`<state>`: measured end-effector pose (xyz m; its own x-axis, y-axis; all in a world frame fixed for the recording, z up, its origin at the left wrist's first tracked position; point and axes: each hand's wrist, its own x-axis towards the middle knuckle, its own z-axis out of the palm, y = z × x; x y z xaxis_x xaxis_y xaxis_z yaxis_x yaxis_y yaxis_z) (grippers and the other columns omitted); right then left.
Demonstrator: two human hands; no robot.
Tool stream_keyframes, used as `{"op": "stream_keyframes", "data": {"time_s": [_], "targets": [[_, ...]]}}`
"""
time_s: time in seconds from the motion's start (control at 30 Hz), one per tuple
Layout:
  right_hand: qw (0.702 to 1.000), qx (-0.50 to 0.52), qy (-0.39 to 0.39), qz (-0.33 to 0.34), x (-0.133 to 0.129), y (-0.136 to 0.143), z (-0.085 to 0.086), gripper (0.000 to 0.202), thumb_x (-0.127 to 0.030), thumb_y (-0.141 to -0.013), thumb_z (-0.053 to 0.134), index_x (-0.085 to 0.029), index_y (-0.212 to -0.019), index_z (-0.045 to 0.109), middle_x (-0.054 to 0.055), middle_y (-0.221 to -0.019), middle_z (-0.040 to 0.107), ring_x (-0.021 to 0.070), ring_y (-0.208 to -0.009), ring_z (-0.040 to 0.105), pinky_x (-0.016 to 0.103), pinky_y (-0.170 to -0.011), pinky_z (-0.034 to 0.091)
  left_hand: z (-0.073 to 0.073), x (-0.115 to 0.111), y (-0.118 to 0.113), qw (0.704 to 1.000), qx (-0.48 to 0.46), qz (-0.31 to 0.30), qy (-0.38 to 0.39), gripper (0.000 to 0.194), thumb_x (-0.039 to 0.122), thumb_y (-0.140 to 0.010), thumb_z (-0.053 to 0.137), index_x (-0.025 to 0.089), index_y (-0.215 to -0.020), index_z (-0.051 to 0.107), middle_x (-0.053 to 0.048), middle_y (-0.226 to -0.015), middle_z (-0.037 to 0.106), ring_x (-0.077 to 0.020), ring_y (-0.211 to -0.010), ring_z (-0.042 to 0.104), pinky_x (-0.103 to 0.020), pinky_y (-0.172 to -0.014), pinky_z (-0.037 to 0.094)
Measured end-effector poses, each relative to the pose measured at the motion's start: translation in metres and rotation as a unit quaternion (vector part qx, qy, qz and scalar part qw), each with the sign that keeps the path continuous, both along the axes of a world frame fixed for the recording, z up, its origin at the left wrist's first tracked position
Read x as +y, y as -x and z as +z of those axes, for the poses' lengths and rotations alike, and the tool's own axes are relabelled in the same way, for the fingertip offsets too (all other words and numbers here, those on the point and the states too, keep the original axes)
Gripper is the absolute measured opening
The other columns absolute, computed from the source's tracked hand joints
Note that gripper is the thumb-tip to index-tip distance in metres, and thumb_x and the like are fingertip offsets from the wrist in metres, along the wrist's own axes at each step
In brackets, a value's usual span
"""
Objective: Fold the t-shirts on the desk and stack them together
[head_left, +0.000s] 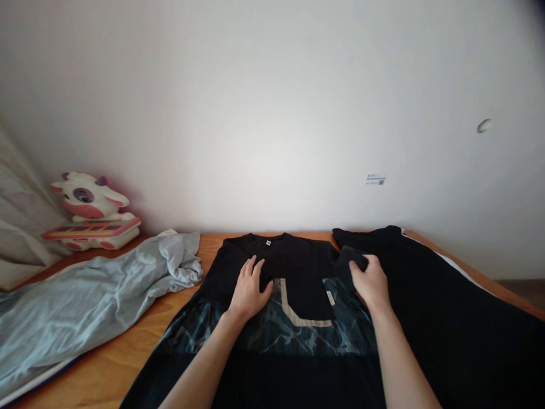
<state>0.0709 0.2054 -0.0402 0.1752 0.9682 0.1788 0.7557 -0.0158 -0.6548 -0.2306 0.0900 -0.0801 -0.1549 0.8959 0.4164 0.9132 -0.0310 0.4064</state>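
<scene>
Pale wall (272,113) is rising behind the wooden desk (140,341); the black shirt (293,261) is lying flat, its collar near the back edge. The left hand (251,289) is pressing on it, grip spread; the right hand (371,281) is pinching its sleeve (351,258).

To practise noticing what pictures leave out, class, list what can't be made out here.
All in the head view:
- Hem of the dark shirt: cut off by the bottom edge.
- Far left of the grey garment: cut off by the left edge.
- Print on the wall label: too small.
- Palm of the right hand: hidden by its back.
</scene>
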Motion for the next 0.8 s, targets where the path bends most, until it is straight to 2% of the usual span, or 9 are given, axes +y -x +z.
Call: {"op": "stream_keyframes", "data": {"time_s": [0.07, 0.1, 0.17, 0.23, 0.27, 0.33, 0.47, 0.6, 0.8], "targets": [[0.995, 0.018, -0.028, 0.096, -0.012, 0.025, 0.008, 0.034, -0.037, -0.089, 0.058, -0.024, -0.120, 0.063, 0.010, -0.113, 0.075, 0.0263, -0.108, 0.071, 0.037, -0.094, 0.054, 0.000, 0.001, -0.004, 0.993, -0.082, -0.046, -0.074, 0.054, 0.031, -0.091, 0.061, 0.018, -0.143, 0.053, -0.017, -0.151, 0.052, -0.0324, -0.142, 0.048, -0.053, -0.119, 0.039], [0.983, 0.030, -0.025, 0.177, -0.019, 0.037, 0.011, 0.031, -0.039, -0.087, 0.063, -0.027, -0.116, 0.064, 0.007, -0.114, 0.075, 0.0244, -0.110, 0.070, 0.035, -0.096, 0.053, -0.001, 0.002, -0.007, 0.984, -0.137, -0.073, -0.084, 0.055, 0.030, -0.092, 0.061, 0.020, -0.145, 0.050, -0.016, -0.148, 0.055, -0.0302, -0.136, 0.055, -0.052, -0.116, 0.043], [0.931, 0.060, 0.034, 0.358, -0.034, 0.056, 0.014, 0.032, -0.044, -0.082, 0.073, -0.029, -0.110, 0.067, 0.003, -0.117, 0.074, 0.0234, -0.113, 0.069, 0.034, -0.098, 0.051, -0.004, 0.005, -0.012, 0.955, -0.272, -0.112, -0.046, 0.065, 0.033, -0.091, 0.064, 0.022, -0.151, 0.042, -0.016, -0.144, 0.058, -0.0270, -0.120, 0.066, -0.049, -0.107, 0.051], [0.876, 0.079, 0.112, 0.462, -0.044, 0.067, 0.012, 0.034, -0.050, -0.081, 0.075, -0.027, -0.106, 0.070, 0.004, -0.118, 0.075, 0.0242, -0.114, 0.068, 0.035, -0.099, 0.051, -0.009, 0.009, -0.015, 0.907, -0.402, -0.121, 0.008, 0.077, 0.036, -0.090, 0.067, 0.021, -0.157, 0.032, -0.018, -0.141, 0.060, -0.0243, -0.110, 0.070, -0.046, -0.101, 0.055], [0.869, 0.081, 0.136, 0.469, -0.046, 0.069, 0.010, 0.034, -0.053, -0.083, 0.073, -0.026, -0.104, 0.070, 0.005, -0.116, 0.076, 0.0241, -0.113, 0.069, 0.036, -0.098, 0.051, -0.010, 0.011, -0.015, 0.885, -0.450, -0.117, 0.024, 0.080, 0.037, -0.090, 0.067, 0.021, -0.159, 0.029, -0.019, -0.140, 0.060, -0.0236, -0.110, 0.070, -0.044, -0.100, 0.055], [0.886, 0.076, 0.131, 0.438, -0.047, 0.069, 0.004, 0.032, -0.054, -0.089, 0.065, -0.025, -0.099, 0.071, 0.006, -0.107, 0.077, 0.0233, -0.106, 0.071, 0.035, -0.092, 0.054, -0.011, 0.014, -0.016, 0.864, -0.491, -0.106, 0.042, 0.077, 0.039, -0.089, 0.068, 0.020, -0.157, 0.036, -0.016, -0.131, 0.066, -0.0229, -0.108, 0.070, -0.040, -0.098, 0.055], [0.941, 0.048, 0.013, 0.336, -0.037, 0.059, -0.012, 0.026, -0.045, -0.095, 0.053, -0.025, -0.096, 0.070, 0.006, -0.101, 0.077, 0.0214, -0.097, 0.072, 0.032, -0.086, 0.055, -0.004, 0.014, -0.019, 0.895, -0.420, -0.107, 0.106, 0.053, 0.041, -0.087, 0.068, 0.017, -0.135, 0.066, -0.007, -0.096, 0.076, -0.0232, -0.090, 0.071, -0.035, -0.086, 0.057], [0.972, 0.015, -0.061, 0.228, -0.025, 0.047, -0.028, 0.032, -0.036, -0.097, 0.041, -0.021, -0.111, 0.066, 0.014, -0.119, 0.072, 0.0255, -0.112, 0.067, 0.039, -0.103, 0.049, 0.004, 0.010, -0.027, 0.909, -0.406, -0.070, 0.061, 0.044, 0.035, -0.088, 0.065, 0.014, -0.127, 0.070, -0.012, -0.120, 0.072, -0.0204, -0.089, 0.071, -0.031, -0.082, 0.057], [0.980, -0.050, -0.064, 0.179, -0.015, 0.034, -0.049, 0.028, -0.036, -0.095, 0.048, -0.021, -0.107, 0.069, 0.013, -0.113, 0.074, 0.0276, -0.109, 0.068, 0.040, -0.100, 0.051, 0.012, 0.008, -0.027, 0.860, -0.506, -0.035, 0.053, 0.035, 0.036, -0.087, 0.069, 0.016, -0.116, 0.071, -0.007, -0.100, 0.074, -0.0160, -0.072, 0.069, -0.029, -0.069, 0.059]]}}
